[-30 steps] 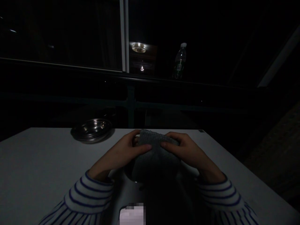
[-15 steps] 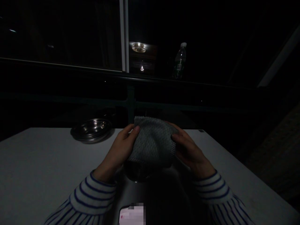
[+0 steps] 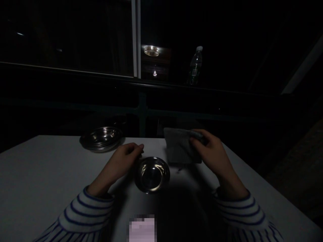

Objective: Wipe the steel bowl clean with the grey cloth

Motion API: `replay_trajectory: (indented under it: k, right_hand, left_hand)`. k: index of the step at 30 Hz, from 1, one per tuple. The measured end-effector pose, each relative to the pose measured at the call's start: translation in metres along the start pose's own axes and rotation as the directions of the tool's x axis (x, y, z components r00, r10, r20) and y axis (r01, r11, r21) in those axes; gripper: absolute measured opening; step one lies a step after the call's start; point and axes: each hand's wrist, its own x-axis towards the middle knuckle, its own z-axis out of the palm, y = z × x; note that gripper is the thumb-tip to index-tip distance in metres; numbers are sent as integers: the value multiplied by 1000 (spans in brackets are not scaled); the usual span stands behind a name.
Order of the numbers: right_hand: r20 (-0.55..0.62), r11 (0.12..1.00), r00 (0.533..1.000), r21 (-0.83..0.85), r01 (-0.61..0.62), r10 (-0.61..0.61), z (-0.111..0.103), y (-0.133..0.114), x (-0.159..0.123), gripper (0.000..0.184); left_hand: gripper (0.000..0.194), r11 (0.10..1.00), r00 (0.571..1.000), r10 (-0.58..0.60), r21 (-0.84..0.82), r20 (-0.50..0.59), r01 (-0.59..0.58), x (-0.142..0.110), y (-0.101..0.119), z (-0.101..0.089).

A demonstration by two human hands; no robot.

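A small shiny metal bowl (image 3: 152, 176) sits upright on the white table in front of me. Just beyond its left rim is my left hand (image 3: 126, 157), fingers curled in and thumb near the forefinger, with nothing visible in them. Whether its lower fingers touch the rim is hard to tell. My right hand (image 3: 214, 149) pinches a grey cloth (image 3: 179, 146) by its right edge. The cloth hangs fairly flat behind and to the right of the bowl, its lower edge near the tabletop.
A stack of metal bowls (image 3: 101, 139) stands at the table's (image 3: 55, 168) back left. A phone-like object (image 3: 142, 230), partly pixelated, lies at the near edge. Behind the table, a plastic bottle (image 3: 195, 65) stands by the dark window. The room is very dim.
Both hands held the cloth over the bowl before. My left hand has let go of it and moved lower; my right hand has drawn the cloth rightward, uncovering the bowl.
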Motion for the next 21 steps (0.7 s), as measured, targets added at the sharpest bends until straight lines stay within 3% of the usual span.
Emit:
replay_trajectory:
  k: [5, 10, 13, 19, 20, 21]
  right_hand:
    - [131, 922, 988, -365, 129, -87, -8, 0, -3, 27]
    - [428, 826, 903, -493, 273, -43, 21, -1, -17, 28]
    - [587, 836, 806, -399, 376, -82, 44, -2, -31, 26]
    - [798, 831, 529, -65, 553, -290, 59, -8, -49, 25]
    - [813, 844, 501, -22, 535, -296, 59, -9, -50, 23]
    - [814, 868, 503, 4, 496, -290, 58, -11, -50, 20]
  left_hand:
    - [32, 993, 992, -119, -3, -47, 119, -20, -36, 2]
    - [43, 925, 945, -325, -198, 32, 325, -38, -71, 20]
    - [44, 842, 915, -371, -359, 156, 403, -42, -81, 33]
    - [45, 802, 921, -345, -453, 179, 389, -42, -88, 45]
    - [43, 801, 924, -338, -462, 177, 382, -42, -87, 45]
    - [41, 798, 926, -337, -470, 172, 377, -42, -87, 44]
